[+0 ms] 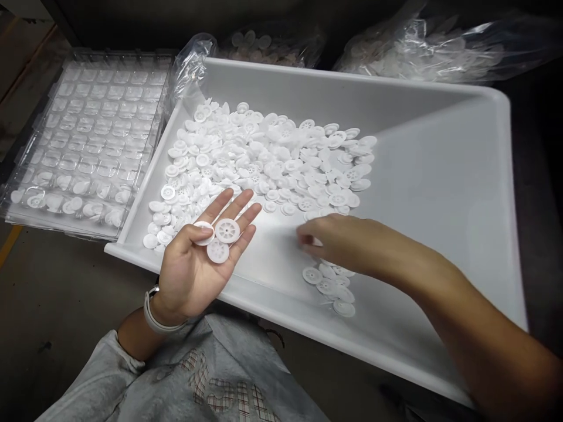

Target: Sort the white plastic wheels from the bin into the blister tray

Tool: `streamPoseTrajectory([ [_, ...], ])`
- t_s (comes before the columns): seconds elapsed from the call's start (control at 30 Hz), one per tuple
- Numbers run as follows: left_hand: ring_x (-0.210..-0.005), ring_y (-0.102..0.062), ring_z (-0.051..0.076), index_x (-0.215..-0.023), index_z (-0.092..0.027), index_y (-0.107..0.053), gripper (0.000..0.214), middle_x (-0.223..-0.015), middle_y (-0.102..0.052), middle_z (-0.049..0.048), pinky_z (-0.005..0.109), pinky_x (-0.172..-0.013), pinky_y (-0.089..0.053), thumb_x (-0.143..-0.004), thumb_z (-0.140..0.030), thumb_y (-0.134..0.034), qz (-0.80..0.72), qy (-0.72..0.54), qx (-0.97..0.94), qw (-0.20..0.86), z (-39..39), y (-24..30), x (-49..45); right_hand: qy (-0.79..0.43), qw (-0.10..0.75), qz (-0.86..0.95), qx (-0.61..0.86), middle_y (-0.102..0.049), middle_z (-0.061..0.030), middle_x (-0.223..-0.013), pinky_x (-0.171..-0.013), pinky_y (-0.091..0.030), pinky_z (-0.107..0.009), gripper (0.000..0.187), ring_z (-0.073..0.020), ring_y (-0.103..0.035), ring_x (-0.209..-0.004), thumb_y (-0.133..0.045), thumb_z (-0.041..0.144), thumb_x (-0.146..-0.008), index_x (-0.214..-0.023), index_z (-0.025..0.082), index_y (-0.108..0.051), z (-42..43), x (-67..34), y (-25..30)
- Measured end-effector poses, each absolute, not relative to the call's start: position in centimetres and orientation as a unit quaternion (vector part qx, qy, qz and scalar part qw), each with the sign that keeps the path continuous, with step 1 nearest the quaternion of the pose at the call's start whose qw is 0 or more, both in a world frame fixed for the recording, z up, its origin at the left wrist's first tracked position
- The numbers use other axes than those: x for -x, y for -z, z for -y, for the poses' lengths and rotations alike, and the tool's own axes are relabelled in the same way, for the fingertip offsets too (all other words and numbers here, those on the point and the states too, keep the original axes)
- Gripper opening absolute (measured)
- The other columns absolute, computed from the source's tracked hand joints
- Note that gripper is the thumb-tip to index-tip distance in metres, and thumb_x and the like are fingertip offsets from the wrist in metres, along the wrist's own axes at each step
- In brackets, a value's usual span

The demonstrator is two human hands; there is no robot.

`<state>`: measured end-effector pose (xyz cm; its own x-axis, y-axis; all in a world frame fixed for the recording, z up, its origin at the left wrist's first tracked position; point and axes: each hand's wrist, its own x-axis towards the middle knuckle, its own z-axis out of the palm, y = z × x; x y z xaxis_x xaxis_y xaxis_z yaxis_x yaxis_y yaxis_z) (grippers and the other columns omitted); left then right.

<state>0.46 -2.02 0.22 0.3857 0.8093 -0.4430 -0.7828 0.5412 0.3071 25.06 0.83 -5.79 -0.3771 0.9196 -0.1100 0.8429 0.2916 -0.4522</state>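
My left hand (191, 275) is turned palm up over the near left edge of the white tray (444, 158). Three small white plastic wheels (227, 231) with spoked centres lie on its fingers, and the thumb presses on one of them. To the right, my right hand (336, 237) hovers over the tray floor, blurred, with its fingers curled in toward the thumb; whatever it may pinch cannot be made out. Just below it lies a small group of white wheels (328, 285). A large heap of similar wheels (264, 152) covers the tray's far left part.
Left of the tray stands a stack of clear blister trays (92, 129); the nearest rows of pockets hold white wheels. Behind the tray rest clear plastic bags (422, 55) filled with pale parts. The tray has a raised rim all along its far side.
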Motion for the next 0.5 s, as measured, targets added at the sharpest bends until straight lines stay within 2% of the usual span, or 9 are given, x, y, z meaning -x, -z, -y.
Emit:
streamPoseTrajectory([
  [0.07,-0.127,-0.057,0.017,-0.149,-0.018,-0.036,0.068,-0.129,-0.067,0.0030,0.027,-0.105,-0.048,-0.081,-0.009,-0.043,-0.275,-0.478,-0.025,0.834,2.1,-0.2,-0.5,-0.224,0.061,0.823,0.518,-0.063,0.0001,-0.067,-0.047,-0.027,-0.024,0.004,-0.0112,-0.051,-0.054,-0.065,0.024,-0.080,-0.077,0.022,-0.065,-1.1,-22.5,5.5],
  [0.13,-0.132,-0.053,0.017,-0.148,-0.018,-0.036,0.069,-0.131,-0.066,0.0031,0.028,-0.106,-0.046,-0.081,-0.009,-0.043,-0.277,-0.472,-0.031,0.836,2.1,-0.3,-0.6,-0.206,0.051,0.839,0.501,-0.067,-0.0052,-0.086,-0.050,-0.029,-0.024,0.011,-0.0149,-0.057,-0.068,-0.058,0.019,-0.084,-0.090,0.020,-0.066,-1.3,-20.3,5.7],
  [0.27,-0.132,-0.053,0.018,-0.151,-0.018,-0.032,0.072,-0.139,-0.060,0.0040,0.030,-0.108,-0.044,-0.080,-0.009,-0.043,-0.279,-0.457,-0.039,0.844,2.3,-0.3,-0.5,-0.172,0.066,0.853,0.489,-0.065,-0.0062,-0.077,-0.047,-0.025,-0.026,0.019,-0.0147,-0.052,-0.062,-0.050,0.013,-0.086,-0.075,0.018,-0.064,-1.7,-19.0,6.2],
  [0.33,-0.132,-0.053,0.019,-0.151,-0.018,-0.033,0.071,-0.142,-0.057,0.0041,0.030,-0.109,-0.044,-0.081,-0.009,-0.044,-0.274,-0.450,-0.043,0.849,2.5,-0.2,-0.4,-0.157,0.092,0.853,0.489,-0.067,-0.0068,-0.083,-0.048,-0.031,-0.027,0.019,-0.0163,-0.057,-0.068,-0.049,0.016,-0.089,-0.078,0.019,-0.065,-1.8,-19.6,5.4],
  [0.43,-0.138,-0.047,0.020,-0.148,-0.018,-0.039,0.066,-0.147,-0.052,0.0039,0.031,-0.111,-0.042,-0.082,-0.011,-0.045,-0.272,-0.437,-0.048,0.856,2.5,0.1,-0.4,-0.143,0.203,0.837,0.488,-0.068,-0.0062,-0.097,-0.058,-0.044,-0.029,0.012,-0.0170,-0.061,-0.078,-0.053,0.020,-0.091,-0.093,0.023,-0.064,-1.6,-20.3,2.6],
  [0.5,-0.139,-0.045,0.021,-0.144,-0.015,-0.044,0.062,-0.146,-0.054,0.0051,0.032,-0.113,-0.041,-0.082,-0.012,-0.047,-0.272,-0.423,-0.040,0.863,2.4,0.2,-0.5,-0.153,0.330,0.804,0.469,-0.067,-0.0040,-0.093,-0.057,-0.046,-0.030,0.012,-0.0158,-0.061,-0.075,-0.059,0.016,-0.088,-0.095,0.025,-0.062,-1.1,-19.9,0.7],
])
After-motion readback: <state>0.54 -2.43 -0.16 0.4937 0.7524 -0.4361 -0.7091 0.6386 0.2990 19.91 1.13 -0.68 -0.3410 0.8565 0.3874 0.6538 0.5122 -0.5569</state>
